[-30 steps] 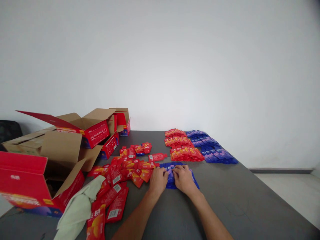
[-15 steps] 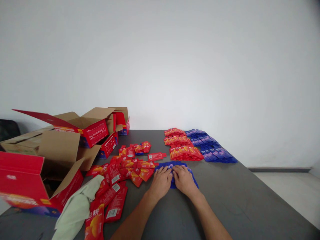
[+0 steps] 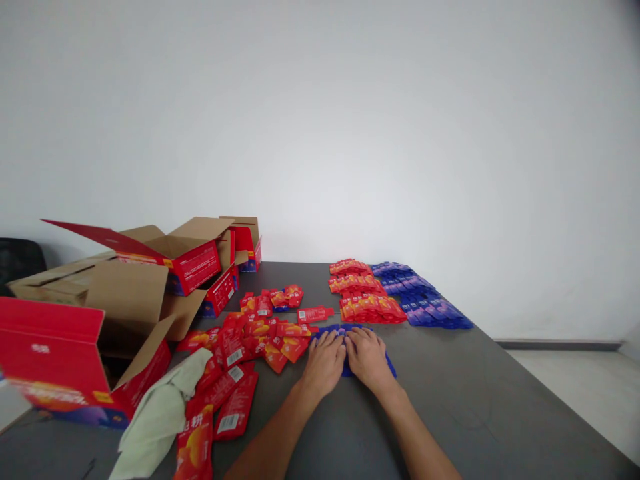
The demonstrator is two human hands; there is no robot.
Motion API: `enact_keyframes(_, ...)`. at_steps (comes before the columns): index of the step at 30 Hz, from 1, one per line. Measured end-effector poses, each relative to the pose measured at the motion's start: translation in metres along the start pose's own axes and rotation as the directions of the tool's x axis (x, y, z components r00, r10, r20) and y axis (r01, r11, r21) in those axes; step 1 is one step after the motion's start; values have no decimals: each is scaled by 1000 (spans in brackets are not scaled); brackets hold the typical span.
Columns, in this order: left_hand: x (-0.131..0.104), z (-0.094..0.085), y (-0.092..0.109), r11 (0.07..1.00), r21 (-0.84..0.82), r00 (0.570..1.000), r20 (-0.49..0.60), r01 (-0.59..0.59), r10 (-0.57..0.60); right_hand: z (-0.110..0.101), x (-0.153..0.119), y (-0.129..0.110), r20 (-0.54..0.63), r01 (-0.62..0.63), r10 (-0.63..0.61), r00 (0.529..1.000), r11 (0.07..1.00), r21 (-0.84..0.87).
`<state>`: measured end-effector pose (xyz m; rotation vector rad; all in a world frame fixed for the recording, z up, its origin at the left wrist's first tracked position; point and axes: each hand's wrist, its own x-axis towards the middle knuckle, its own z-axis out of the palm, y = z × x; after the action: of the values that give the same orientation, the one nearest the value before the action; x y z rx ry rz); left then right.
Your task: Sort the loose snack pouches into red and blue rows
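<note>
A row of overlapping blue pouches (image 3: 347, 369) lies on the dark table, mostly covered by my hands. My left hand (image 3: 323, 360) rests flat on its left part with the fingers stretched forward. Beside it, my right hand (image 3: 369, 357) lies flat over the right part, its fingers also extended. The two hands nearly touch at the index fingers. Just left of my left hand is a loose heap of red pouches (image 3: 231, 347), some showing barcodes. A single red pouch (image 3: 314, 314) lies behind the blue row.
Fanned rows of red pouches (image 3: 373, 308) and blue pouches (image 3: 435, 311) lie toward the back right. Open red cardboard boxes (image 3: 55, 353) crowd the left side, flaps spread. A pale green cloth (image 3: 157, 417) lies by the nearest box. A white wall (image 3: 320, 133) stands behind the table (image 3: 450, 400).
Both hands stay on the blue pouches with hardly any movement. The view has shifted slightly, so the boxes and cloth at left appear a little farther right.
</note>
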<state>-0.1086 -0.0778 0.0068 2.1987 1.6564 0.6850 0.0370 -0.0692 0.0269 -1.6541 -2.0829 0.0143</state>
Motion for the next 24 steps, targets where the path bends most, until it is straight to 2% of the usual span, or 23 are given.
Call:
enact_keyframes(6, -3, -20, -4, 997, 83, 999, -42, -2, 6, -6, 5, -22, -9, 48, -48, 999, 999, -8)
enact_keyframes(10, -1, -41, -21, 991, 136, 996, -85, 21, -9, -6, 19, -45, 41, 120, -120, 992, 993, -3)
enact_keyframes(16, 8, -68, -72, 965, 241, 982, -176, 105, -63, 16, 53, -89, 130, 129, -136, 982, 990, 59)
enact_keyframes(20, 15, -87, -109, 947, 285, 969, -234, 147, -80, 42, 82, -113, 173, 111, -126, 977, 989, 96)
enact_keyframes(24, 28, -98, -141, 938, 260, 957, -239, 229, -167, 73, 111, -127, 209, 52, -83, 975, 988, 146)
